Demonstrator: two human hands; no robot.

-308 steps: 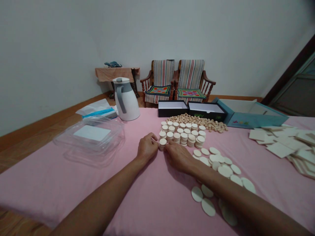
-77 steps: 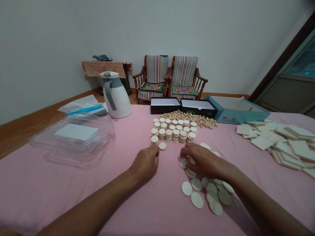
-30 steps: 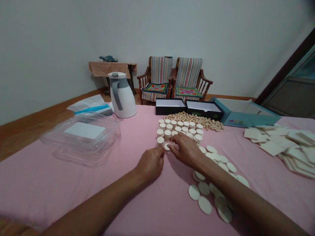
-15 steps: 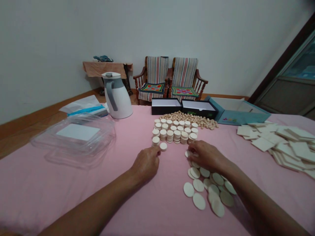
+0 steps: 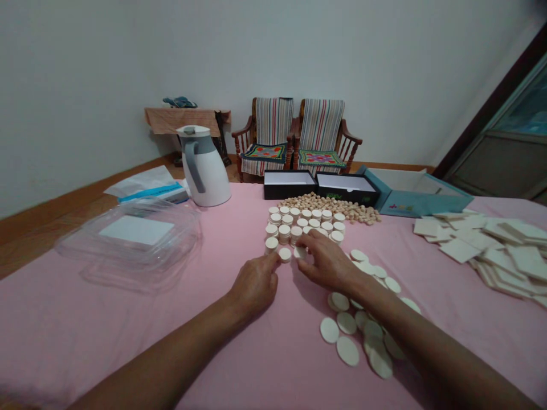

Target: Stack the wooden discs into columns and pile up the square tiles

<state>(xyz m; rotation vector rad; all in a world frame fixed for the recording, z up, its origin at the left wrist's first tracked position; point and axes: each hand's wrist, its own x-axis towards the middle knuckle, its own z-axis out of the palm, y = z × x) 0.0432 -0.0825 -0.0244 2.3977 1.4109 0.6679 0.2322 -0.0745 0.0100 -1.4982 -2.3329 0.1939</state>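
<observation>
Between the thumb and fingers of my right hand (image 5: 327, 261) is a pale round wooden disc (image 5: 299, 253), held just right of a short stack of discs (image 5: 284, 254). My left hand (image 5: 255, 286) is closed, its fingertips at the left front of that short stack; whether they pinch anything is hidden. Behind both hands, taller stacks of the same discs (image 5: 284, 234) stand in close rows. My right fingers cover part of the front row. Loose discs (image 5: 347, 350) lie scattered under and beside my right forearm on the pink cloth (image 5: 239, 364).
Small wooden pieces (image 5: 316, 203) are heaped behind the stacks, before two black boxes (image 5: 289, 192) and a blue box (image 5: 395, 206). Square wooden tiles (image 5: 498, 250) pile up at right. A white jug (image 5: 211, 176) and a clear plastic container (image 5: 128, 250) stand at left.
My right hand has moved left from the loose discs to beside the short stack, bringing a disc with it. My left hand has stayed nearly still.
</observation>
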